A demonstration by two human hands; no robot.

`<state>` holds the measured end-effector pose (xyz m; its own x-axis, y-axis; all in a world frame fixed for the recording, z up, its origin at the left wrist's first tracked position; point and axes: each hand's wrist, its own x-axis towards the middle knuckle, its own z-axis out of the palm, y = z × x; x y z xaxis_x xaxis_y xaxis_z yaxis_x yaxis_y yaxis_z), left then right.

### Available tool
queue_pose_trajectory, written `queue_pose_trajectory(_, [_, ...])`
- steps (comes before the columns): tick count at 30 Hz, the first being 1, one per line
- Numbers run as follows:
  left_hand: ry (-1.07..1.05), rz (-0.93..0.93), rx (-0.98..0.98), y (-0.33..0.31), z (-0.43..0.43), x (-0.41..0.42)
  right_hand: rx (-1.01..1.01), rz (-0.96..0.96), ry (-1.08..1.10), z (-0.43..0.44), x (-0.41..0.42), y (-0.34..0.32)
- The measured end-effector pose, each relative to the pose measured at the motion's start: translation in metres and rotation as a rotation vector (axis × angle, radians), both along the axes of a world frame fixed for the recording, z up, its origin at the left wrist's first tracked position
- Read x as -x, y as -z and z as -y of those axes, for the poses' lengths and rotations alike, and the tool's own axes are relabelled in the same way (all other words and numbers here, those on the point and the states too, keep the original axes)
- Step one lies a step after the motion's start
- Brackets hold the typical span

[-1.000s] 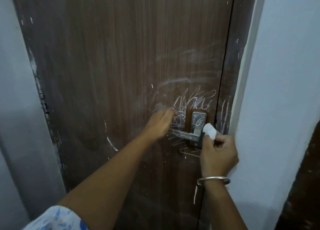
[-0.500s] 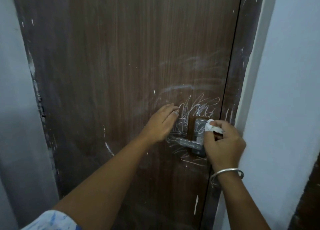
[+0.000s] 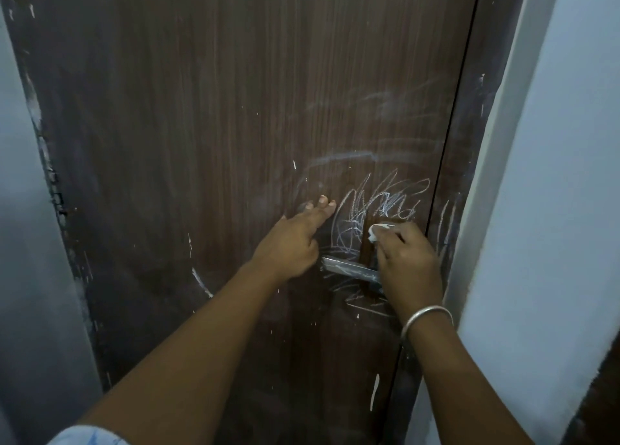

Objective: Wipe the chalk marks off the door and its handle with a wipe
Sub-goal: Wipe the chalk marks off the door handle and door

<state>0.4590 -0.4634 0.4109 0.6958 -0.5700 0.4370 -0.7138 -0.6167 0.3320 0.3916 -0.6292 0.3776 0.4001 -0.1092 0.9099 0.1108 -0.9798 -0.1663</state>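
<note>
A dark brown wooden door fills the view. White chalk scribbles cover it above and around the metal lever handle. My right hand is shut on a small white wipe and presses it against the top of the handle's back plate, which the hand mostly hides. My left hand lies flat against the door just left of the handle, fingers extended and holding nothing. More chalk lines sit below the lever.
A pale wall juts out on the right beside the door frame, which has chalk strokes on it. Another pale wall borders the door on the left. Faint smeared chalk arcs show higher up.
My right hand has carried the wipe up from the lever's pivot to the top of the back plate. My left hand has slid slightly upward on the door.
</note>
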Motion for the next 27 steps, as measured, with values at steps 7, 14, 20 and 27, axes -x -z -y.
queue_pose_trajectory(7, [-0.006,-0.009,-0.115,-0.002,0.000,-0.003,-0.118,0.137,0.128,-0.004,0.003,0.001])
queue_pose_trajectory(14, [-0.031,-0.013,-0.131,0.002,0.002,-0.002,-0.064,0.108,0.102,-0.003,0.001,-0.003])
queue_pose_trajectory(20, [-0.102,0.004,-0.229,0.003,0.005,0.004,-0.037,0.111,0.108,-0.006,0.002,-0.004])
queue_pose_trajectory(27, [-0.114,-0.046,-0.250,-0.001,0.008,0.010,-0.118,0.126,0.163,0.008,0.012,-0.003])
